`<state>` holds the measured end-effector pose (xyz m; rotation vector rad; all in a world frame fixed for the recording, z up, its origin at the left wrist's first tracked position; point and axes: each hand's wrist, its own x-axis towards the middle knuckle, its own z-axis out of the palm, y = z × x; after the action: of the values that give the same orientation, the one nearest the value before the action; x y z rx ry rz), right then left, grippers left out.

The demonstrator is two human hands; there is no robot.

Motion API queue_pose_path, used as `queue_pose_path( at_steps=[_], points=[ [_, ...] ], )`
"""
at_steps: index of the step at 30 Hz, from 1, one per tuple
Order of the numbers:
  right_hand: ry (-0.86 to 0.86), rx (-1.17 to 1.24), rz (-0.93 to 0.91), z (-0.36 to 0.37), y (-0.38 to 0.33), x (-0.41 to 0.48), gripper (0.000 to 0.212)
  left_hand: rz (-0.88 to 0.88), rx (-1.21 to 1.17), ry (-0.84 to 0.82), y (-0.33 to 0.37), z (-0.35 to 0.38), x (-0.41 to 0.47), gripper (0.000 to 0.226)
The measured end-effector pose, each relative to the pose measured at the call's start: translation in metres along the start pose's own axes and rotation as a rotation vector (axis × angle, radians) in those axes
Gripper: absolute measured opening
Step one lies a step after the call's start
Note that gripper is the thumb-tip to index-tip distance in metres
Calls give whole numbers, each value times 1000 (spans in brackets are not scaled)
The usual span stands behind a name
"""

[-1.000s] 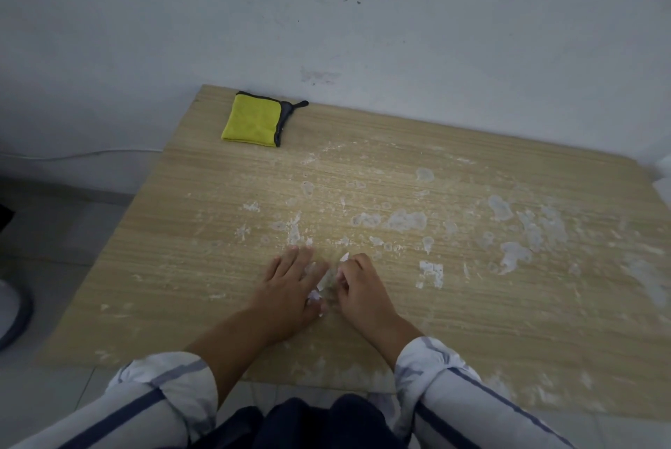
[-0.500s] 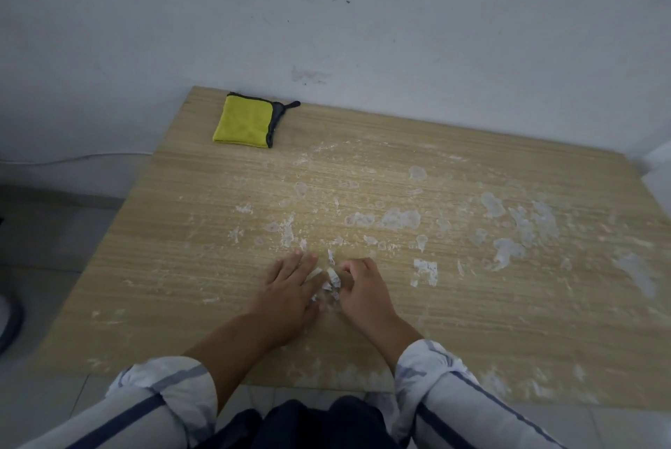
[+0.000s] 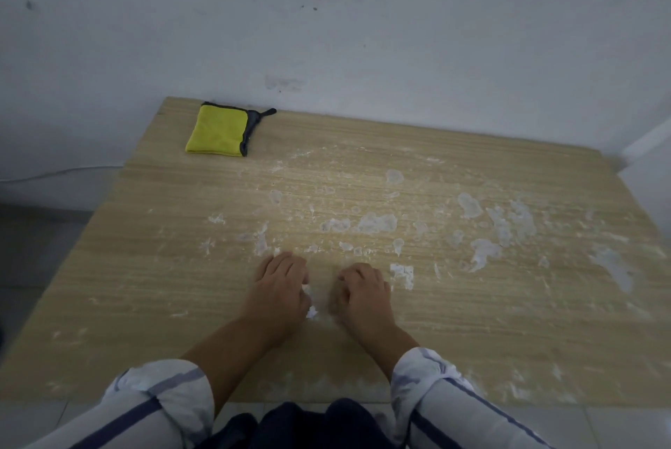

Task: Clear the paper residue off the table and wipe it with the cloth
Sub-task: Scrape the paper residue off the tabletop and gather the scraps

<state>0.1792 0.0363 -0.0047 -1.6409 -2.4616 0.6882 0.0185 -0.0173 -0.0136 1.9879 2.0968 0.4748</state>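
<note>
Paper residue [image 3: 375, 222] — judged thin, tear-prone, stuck flat to the table [image 3: 145, 267] — is best lifted at loose edges; left hand [image 3: 281, 290] and right hand [image 3: 363, 294] show curled fingers, grip undeterminable.

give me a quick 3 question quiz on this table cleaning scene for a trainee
1. True or false: the folded yellow cloth lies at the far left corner of the wood-grain table, with neither hand touching it.
2. Where does most of the paper residue sit? A) on the cloth B) ahead and right of the hands C) only along the near edge
3. Short answer: what lies on the table between the left hand and the right hand?
Key: 1 true; 2 B; 3 small loose white paper scraps.
</note>
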Motion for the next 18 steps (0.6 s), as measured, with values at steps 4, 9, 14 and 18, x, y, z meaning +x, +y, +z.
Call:
queue_pose_path(
  at_steps=[4,9,14,18],
  points=[
    [-1,-57,21,-9,36,-5,49,138,91,-61,43,18,15,40],
    [13,-87,78,-29,95,-14,58,144,175,-239,106,58,28,52],
    [4,-123,60,-50,151,-21,66,45,234,-274,140,85,42,59],
    [-4,-117,62,-64,182,-22,65,28,215,-253,169,97,59,60]
  ],
)
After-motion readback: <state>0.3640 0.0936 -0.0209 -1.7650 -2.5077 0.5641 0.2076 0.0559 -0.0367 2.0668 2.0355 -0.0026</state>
